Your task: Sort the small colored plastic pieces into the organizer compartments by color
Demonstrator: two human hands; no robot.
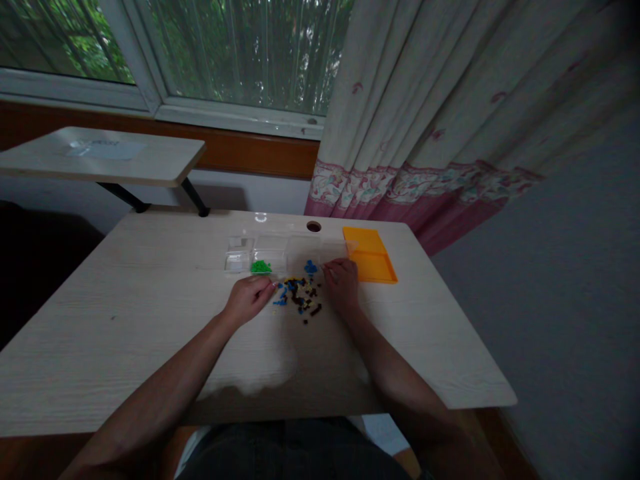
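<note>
- The left hand (pixel 249 298) and right hand (pixel 343 285) are showing bare.
- The left forearm (pixel 165 393) and right forearm (pixel 390 373) are showing uncovered down to the picture's lower edge.
- The person is wearing a dark greyish garment (pixel 295 453) over the lap.

On a pale wooden table (pixel 150 320), the left hand (pixel 249 298) and right hand (pixel 341 283) rest either side of a loose scatter of blue, yellow and dark beads (pixel 299 298). Just beyond lies a clear compartment tray (pixel 270 253) holding green beads (pixel 261 267) and blue beads (pixel 311 267). An orange lid (pixel 370 255) lies right.
</note>
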